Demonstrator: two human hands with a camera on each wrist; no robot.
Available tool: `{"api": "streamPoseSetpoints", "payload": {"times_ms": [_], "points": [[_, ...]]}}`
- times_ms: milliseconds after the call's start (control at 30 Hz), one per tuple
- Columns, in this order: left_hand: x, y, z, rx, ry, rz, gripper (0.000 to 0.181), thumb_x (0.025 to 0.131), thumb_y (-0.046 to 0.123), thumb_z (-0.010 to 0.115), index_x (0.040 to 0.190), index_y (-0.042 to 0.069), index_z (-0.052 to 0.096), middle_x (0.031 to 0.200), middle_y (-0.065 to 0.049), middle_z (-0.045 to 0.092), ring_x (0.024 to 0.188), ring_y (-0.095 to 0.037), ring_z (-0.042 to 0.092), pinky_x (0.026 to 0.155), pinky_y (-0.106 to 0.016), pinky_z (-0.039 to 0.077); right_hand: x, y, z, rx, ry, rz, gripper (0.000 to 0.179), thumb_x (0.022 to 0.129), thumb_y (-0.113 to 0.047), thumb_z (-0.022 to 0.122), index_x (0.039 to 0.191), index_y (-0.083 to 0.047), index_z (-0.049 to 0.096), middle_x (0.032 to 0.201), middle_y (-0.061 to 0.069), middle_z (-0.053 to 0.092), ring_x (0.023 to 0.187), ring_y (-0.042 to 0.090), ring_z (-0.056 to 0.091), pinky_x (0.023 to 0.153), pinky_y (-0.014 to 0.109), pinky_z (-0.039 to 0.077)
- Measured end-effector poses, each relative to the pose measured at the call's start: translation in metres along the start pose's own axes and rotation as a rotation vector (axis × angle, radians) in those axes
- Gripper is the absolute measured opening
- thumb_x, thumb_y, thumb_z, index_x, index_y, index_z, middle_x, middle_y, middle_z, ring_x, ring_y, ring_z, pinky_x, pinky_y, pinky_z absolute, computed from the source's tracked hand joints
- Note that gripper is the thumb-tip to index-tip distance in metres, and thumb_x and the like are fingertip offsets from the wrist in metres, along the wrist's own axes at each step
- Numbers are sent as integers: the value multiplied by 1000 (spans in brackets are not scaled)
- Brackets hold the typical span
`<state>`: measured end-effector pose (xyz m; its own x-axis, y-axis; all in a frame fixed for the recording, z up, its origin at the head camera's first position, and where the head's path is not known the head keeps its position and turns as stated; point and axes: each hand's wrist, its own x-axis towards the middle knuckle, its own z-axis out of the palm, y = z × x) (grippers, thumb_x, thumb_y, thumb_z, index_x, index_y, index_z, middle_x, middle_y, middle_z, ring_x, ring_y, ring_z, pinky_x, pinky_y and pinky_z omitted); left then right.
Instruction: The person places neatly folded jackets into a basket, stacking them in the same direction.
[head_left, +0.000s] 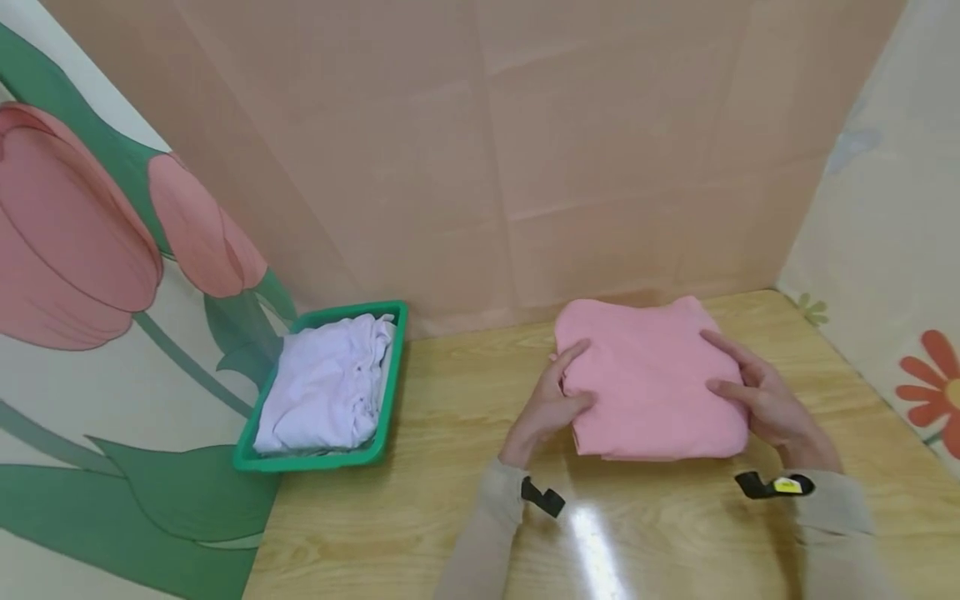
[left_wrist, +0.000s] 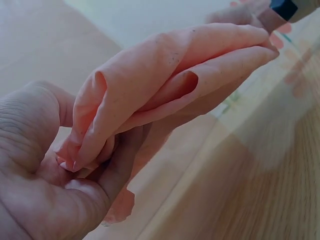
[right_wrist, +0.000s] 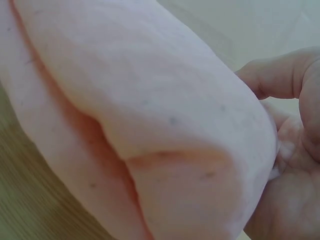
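Observation:
A folded pink cloth (head_left: 648, 375), squarish and several layers thick, is held up between both hands over the table. My left hand (head_left: 552, 404) grips its left edge, thumb on top and fingers reaching beneath. On the opposite edge my right hand (head_left: 768, 404) holds it, with the thumb and a finger lying on the upper face. In the left wrist view the cloth (left_wrist: 150, 80) shows its rolled layers, with the left hand (left_wrist: 55, 165) wrapped round the near end. The right wrist view shows the thick fold (right_wrist: 150, 100) against the right hand (right_wrist: 290, 150).
A green tray (head_left: 393, 367) with folded pale lilac cloth (head_left: 326, 383) in it stands at the left on the wooden table (head_left: 420, 517). Behind the table hangs a brown sheet (head_left: 487, 167). Walls with painted flowers (head_left: 933, 383) border both sides.

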<state>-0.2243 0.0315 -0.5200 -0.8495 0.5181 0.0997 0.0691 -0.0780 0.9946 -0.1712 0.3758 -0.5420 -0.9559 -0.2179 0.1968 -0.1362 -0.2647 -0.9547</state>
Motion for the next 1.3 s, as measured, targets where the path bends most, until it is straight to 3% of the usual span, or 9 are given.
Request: {"api": "streamPoseSetpoints", "payload": {"times_ms": [200,400,667,833,1033,1300], "points": [[-11,7,-19,45,-22,13,92,89,-13,68,163,36,44,161,-14,41,98,-14,64,75,-27,58,10,-1,18,-10,-31,0,77,104,17,45,171,-8,18,166,1,33,124,3,61,88,25,61],[-19,16,-36,36,-16,39,93,88,-14,67,164,34,42,140,-17,55,92,-16,67,74,-29,60,20,-4,34,31,-68,-1,77,104,18,44,171,-7,15,157,3,43,115,8,67,81,30,64],[-30,21,-55,51,20,56,94,84,-14,66,164,30,44,119,-13,60,83,-17,64,68,-28,58,32,-3,57,16,-90,4,77,105,15,46,171,-9,17,161,3,36,114,8,63,80,29,63],[-40,22,-66,30,37,55,95,83,-15,66,164,30,44,127,-20,61,92,-20,66,73,-30,59,37,-4,71,-22,-94,12,76,105,11,49,171,-12,20,165,1,32,120,8,58,86,26,60],[-55,22,-81,38,64,32,94,84,-14,65,163,32,45,128,-18,58,87,-17,62,69,-29,58,45,2,88,-55,-105,10,76,104,11,52,171,-10,22,160,4,38,120,9,56,88,26,59],[-69,26,-104,38,71,95,93,84,-15,65,165,26,43,136,-20,54,96,-18,63,74,-29,58,57,6,112,-8,-132,-21,76,103,13,51,171,-9,23,158,5,39,116,11,59,85,28,61]]}}
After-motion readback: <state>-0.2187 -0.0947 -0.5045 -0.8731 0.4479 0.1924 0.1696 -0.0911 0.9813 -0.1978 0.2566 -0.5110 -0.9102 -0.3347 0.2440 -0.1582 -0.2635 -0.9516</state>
